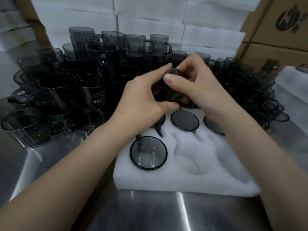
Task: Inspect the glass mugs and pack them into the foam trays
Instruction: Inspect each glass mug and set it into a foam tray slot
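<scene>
A: Where is the mug [173, 90] now?
B: Up over the foam tray [186, 177]. The left hand [141, 99] and right hand [198, 90] both hold it tight in their grip, looking it over.
A: How much is done?
B: Four packed mugs [148, 152] sit in the tray. Two holes look free. A big pile of mugs [66, 84] waits on the counter [150, 212].

Two forearms enter from the near edge, both bare to the frame's edge; no sleeve, glove, watch or ring visible. Left hand [143, 95]: bare, fingers slender. Right hand [198, 84]: bare, thumbnail short, clean and unpainted. No markings seen on either arm.
</scene>
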Motion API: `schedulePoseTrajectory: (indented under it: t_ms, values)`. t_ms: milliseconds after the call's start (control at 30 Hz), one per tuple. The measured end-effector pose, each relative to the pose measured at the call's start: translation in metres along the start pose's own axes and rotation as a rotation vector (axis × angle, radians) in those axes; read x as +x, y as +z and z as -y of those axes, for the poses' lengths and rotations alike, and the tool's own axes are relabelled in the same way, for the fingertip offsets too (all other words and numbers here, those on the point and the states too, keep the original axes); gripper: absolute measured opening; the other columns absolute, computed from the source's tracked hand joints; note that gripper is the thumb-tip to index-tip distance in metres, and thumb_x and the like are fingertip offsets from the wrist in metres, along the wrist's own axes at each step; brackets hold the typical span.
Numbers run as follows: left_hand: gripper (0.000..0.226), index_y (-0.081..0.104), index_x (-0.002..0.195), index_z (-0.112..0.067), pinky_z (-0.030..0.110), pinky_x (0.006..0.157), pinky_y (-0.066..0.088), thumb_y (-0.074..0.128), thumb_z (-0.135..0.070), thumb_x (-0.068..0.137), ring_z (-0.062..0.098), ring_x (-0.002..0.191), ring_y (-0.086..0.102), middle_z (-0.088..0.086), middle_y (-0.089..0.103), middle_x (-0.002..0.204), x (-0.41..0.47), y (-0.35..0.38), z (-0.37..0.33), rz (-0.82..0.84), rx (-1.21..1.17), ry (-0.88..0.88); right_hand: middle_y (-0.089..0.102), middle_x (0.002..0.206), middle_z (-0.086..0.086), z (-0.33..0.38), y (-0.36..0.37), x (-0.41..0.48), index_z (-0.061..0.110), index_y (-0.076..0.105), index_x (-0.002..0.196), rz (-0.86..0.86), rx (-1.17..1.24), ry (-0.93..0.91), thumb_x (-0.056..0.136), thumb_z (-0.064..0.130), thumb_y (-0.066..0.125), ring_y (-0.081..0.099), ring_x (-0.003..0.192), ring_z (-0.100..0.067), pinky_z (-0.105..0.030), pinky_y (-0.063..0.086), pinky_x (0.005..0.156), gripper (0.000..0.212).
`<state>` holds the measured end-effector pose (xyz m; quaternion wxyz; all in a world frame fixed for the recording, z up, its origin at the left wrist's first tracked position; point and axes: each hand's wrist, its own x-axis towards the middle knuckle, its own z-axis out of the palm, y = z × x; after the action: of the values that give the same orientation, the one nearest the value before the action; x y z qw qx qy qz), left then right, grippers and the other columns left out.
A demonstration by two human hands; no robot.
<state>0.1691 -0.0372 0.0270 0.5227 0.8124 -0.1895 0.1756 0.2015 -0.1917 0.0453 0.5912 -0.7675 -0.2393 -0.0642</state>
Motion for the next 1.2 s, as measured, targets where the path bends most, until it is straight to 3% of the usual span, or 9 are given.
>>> schedulePoseTrajectory:
  t_ms: [133,300,367,467,567,667,867,1033,1200]
  values:
    - [0.073,0.058,0.132,-0.029,0.001,0.091,0.037,0.087,-0.019,0.066,-0.01,0.107,0.056,-0.027,0.063,0.111,-0.001,0.002,-0.002,0.015,0.099,0.077,0.049,0.064,0.014,0.0,0.002,0.003,0.021,0.044,0.078,-0.087,-0.029,0.004,0.082,0.045,0.066,0.049,0.057,0.0,-0.014,0.041,0.052,0.033]
    - [0.079,0.053,0.139,-0.023,0.029,0.105,0.045,0.086,-0.009,0.068,0.002,0.117,0.058,-0.01,0.065,0.124,0.001,-0.001,0.002,0.059,-0.112,0.035,0.054,0.062,0.013,0.0,0.0,0.004,0.02,0.05,0.077,-0.087,0.129,0.056,0.1,0.028,0.053,0.053,0.056,-0.005,-0.021,0.045,0.05,0.024]
    - [0.076,0.053,0.137,-0.015,0.029,0.104,0.046,0.084,-0.001,0.069,0.004,0.116,0.06,-0.005,0.065,0.123,0.002,-0.002,0.002,0.048,-0.21,0.001,0.057,0.067,0.004,0.0,-0.003,0.004,0.018,0.052,0.083,-0.02,0.253,0.1,0.102,0.024,0.048,0.053,0.054,-0.016,-0.025,0.044,0.041,0.021]
    - [0.069,0.054,0.134,-0.009,0.016,0.091,0.049,0.077,0.009,0.071,0.0,0.107,0.063,-0.003,0.066,0.117,0.002,-0.004,0.003,0.019,-0.333,-0.026,0.059,0.088,-0.01,-0.001,-0.012,0.004,0.014,0.057,0.1,0.132,0.387,0.15,0.102,0.02,0.044,0.051,0.065,-0.025,-0.029,0.048,0.047,0.015]
    - [0.061,0.056,0.129,-0.003,0.017,0.087,0.05,0.075,0.012,0.073,0.007,0.104,0.066,0.005,0.068,0.115,0.002,-0.005,0.003,0.012,-0.37,-0.034,0.064,0.099,-0.008,-0.001,-0.019,0.004,0.01,0.055,0.119,0.262,0.489,0.177,0.097,0.018,0.048,0.06,0.074,-0.02,-0.031,0.053,0.059,0.024]
    - [0.057,0.059,0.126,-0.004,0.021,0.089,0.052,0.075,0.011,0.073,0.01,0.103,0.068,0.004,0.07,0.111,0.002,-0.006,0.003,0.011,-0.361,-0.049,0.062,0.098,-0.007,-0.003,-0.021,0.003,0.009,0.055,0.119,0.295,0.5,0.18,0.086,0.017,0.06,0.058,0.07,-0.015,-0.031,0.054,0.061,0.034]
    - [0.065,0.06,0.12,-0.036,0.032,0.1,0.049,0.083,-0.019,0.062,0.005,0.109,0.064,-0.011,0.07,0.111,0.001,0.0,0.002,0.004,-0.135,-0.014,0.064,0.081,-0.004,-0.005,-0.014,0.004,0.013,0.055,0.096,0.172,0.29,0.182,0.075,0.02,0.071,0.056,0.05,-0.014,-0.029,0.049,0.046,0.027]
    - [0.07,0.058,0.13,-0.034,0.009,0.093,0.043,0.086,-0.024,0.066,-0.009,0.102,0.06,-0.021,0.068,0.106,0.0,0.002,0.0,-0.004,0.054,0.043,0.062,0.058,0.009,-0.005,-0.003,0.003,0.015,0.048,0.081,-0.013,0.136,0.056,0.092,0.033,0.062,0.059,0.042,-0.011,-0.022,0.043,0.037,0.025]
    - [0.078,0.052,0.138,-0.025,0.028,0.105,0.044,0.086,-0.016,0.069,0.001,0.118,0.056,-0.01,0.064,0.125,0.002,0.003,0.003,0.022,-0.017,0.028,0.054,0.061,0.009,-0.005,-0.004,0.007,0.018,0.047,0.075,-0.1,0.154,0.078,0.102,0.029,0.047,0.053,0.053,-0.007,-0.023,0.043,0.048,0.03]
